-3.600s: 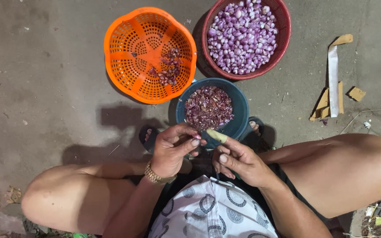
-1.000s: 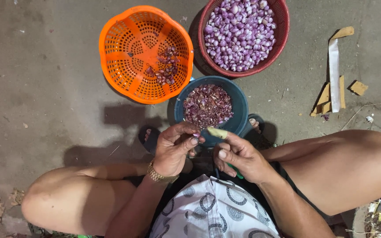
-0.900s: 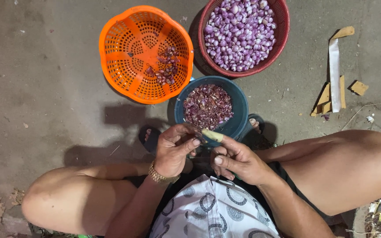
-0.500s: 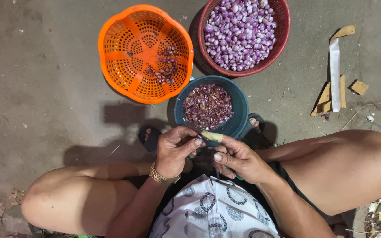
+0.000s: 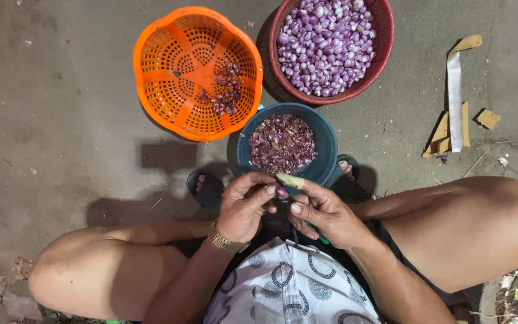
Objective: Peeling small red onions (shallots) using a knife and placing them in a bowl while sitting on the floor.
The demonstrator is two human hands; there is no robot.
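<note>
I squat on a concrete floor with both hands raised in front of my knees. My left hand (image 5: 244,205), wearing a gold bracelet, pinches a small purple shallot (image 5: 281,192) between thumb and fingers. My right hand (image 5: 324,211) holds a small knife (image 5: 291,180) with a pale blade end and a green handle, its tip touching the shallot. Just beyond my hands stands a dark blue bowl (image 5: 328,144) filled with purple peelings.
An orange plastic basket (image 5: 169,72) with a few peeled shallots sits at the far left. A red basket (image 5: 382,36) full of purple shallots stands at the far right. Cardboard scraps and a white strip (image 5: 454,96) lie to the right. A sandal (image 5: 206,189) rests by the bowl.
My hands stay in the same spot; the fingers and knife shift slightly around the shallot. The baskets and bowl have not moved.
</note>
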